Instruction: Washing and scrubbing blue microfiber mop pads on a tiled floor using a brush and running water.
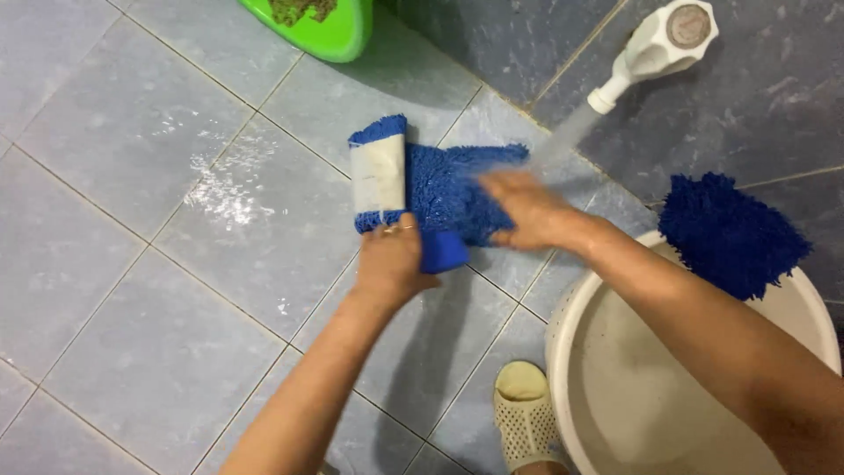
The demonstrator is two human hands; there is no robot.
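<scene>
I see grey tiled floor (132,290), wet patch upper left. White basin (818,317) bottom right, w/ a 2nd blue mop pad (730,233) draped on its rim. Blue mop pad (440,189) held above floor under water from white tap (655,44). My left hand (391,259) is clamped on pad's near edge; right hand (527,211) lies flat on pad, fingers together, blurred. Green tray (338,35) top. Cream slipper (523,413) beside basin.

blue shaggy mop pad (444,189) | white backing panel at left end, partly folded | held above floor tiles, centre, under running water
</scene>
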